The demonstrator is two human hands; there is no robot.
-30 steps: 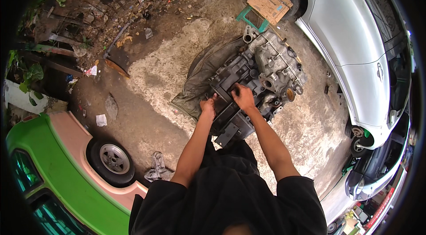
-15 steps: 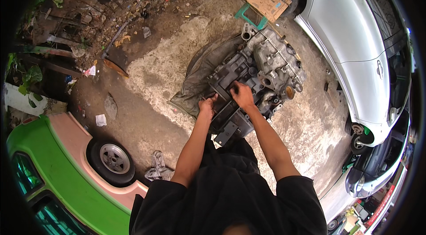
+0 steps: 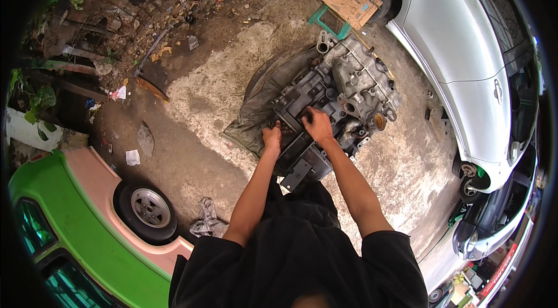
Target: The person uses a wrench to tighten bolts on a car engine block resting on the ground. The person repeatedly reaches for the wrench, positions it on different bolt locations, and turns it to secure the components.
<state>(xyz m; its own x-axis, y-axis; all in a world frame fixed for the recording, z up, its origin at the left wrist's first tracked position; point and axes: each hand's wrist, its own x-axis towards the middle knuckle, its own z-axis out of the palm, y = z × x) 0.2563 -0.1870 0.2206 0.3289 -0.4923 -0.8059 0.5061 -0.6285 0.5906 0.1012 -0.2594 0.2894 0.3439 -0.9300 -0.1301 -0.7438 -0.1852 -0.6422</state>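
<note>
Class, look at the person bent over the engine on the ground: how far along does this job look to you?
Done: the engine is out of any car and lies on a dark cloth on the concrete. In hand: the left hand and right hand both rest on its dark near end; no tool shows in either. Left: the block still looks largely assembled, with its grey top and side ports in place.
</note>
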